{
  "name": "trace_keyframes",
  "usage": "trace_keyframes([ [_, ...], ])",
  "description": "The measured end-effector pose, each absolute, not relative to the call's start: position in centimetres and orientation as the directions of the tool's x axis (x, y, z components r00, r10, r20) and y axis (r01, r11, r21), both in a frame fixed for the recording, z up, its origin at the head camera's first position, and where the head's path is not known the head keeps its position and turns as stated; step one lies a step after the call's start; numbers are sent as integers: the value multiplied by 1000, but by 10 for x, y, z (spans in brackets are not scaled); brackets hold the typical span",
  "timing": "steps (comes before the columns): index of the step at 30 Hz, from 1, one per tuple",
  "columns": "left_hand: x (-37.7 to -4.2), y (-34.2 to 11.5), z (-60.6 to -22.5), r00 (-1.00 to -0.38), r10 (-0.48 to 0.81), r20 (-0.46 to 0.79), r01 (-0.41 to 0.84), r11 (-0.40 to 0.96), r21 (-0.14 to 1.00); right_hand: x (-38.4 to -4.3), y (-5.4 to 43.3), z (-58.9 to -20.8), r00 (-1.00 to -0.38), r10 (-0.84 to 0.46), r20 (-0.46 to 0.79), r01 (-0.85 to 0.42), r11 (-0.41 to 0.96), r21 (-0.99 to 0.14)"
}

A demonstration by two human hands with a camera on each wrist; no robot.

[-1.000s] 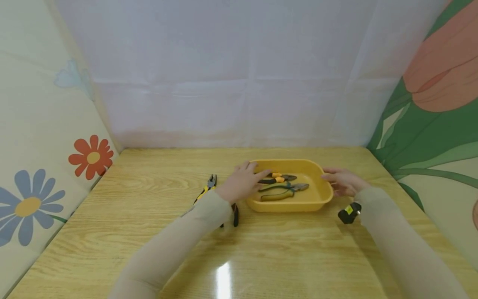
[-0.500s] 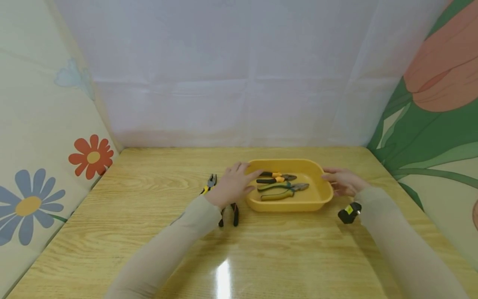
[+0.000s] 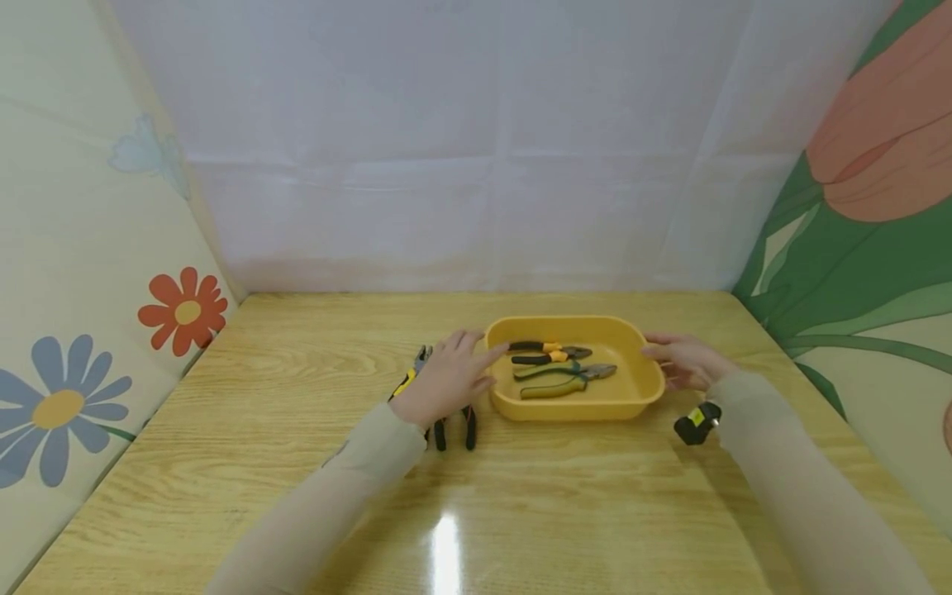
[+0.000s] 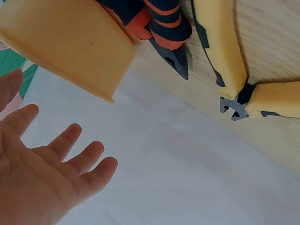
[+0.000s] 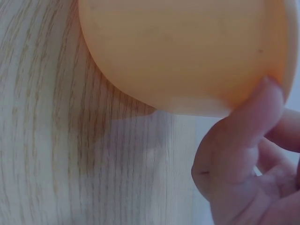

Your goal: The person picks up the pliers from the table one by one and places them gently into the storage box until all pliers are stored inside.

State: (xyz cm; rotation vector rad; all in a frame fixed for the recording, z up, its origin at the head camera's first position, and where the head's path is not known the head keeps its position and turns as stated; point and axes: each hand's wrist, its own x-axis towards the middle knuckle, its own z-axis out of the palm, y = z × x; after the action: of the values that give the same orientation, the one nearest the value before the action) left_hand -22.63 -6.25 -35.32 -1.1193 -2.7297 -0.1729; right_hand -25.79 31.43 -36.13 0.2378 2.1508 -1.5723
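A yellow plastic tray (image 3: 576,411) stands on the wooden table. Inside it lie pliers with orange-and-black handles (image 3: 554,359) and pliers with green handles (image 3: 554,388). My left hand (image 3: 446,376) hovers at the tray's left end, fingers spread and nothing held, as the left wrist view shows. Beneath that hand lie yellow-and-black-handled pliers (image 4: 234,101) and black-and-orange-handled pliers (image 4: 164,28), partly hidden in the head view. My right hand (image 3: 687,364) holds the tray's right end; its thumb (image 5: 262,103) presses the outer wall near the rim.
A small black block with a yellow-green label (image 3: 697,423) sits by the right wrist. Behind the wooden table (image 3: 565,512) hangs a white cloth (image 3: 446,165). Flower-printed panels (image 3: 67,289) flank both sides.
My left hand has drawn back leftward from over the tray's left side, uncovering more of the pliers' handles inside. The right hand and the tray stay in place.
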Motion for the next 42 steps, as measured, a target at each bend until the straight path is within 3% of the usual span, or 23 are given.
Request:
trace_keyframes([
  [9,-218,-72,-356,-672,686,278,718,695,20,-258,314,-360,-876,-113,-469,412,331,-849],
  [29,-212,-92,-367,-734,624,268,657,753,45,-256,312,-359,-881,-114,-459,400,339,-851],
  [38,-210,-101,-373,-709,622,334,661,751,5,-258,313,-361,-877,-104,-468,409,347,-844],
  [42,-208,-104,-374,-731,611,304,649,760,31,-259,313,-361,-876,-107,-470,408,353,-842],
])
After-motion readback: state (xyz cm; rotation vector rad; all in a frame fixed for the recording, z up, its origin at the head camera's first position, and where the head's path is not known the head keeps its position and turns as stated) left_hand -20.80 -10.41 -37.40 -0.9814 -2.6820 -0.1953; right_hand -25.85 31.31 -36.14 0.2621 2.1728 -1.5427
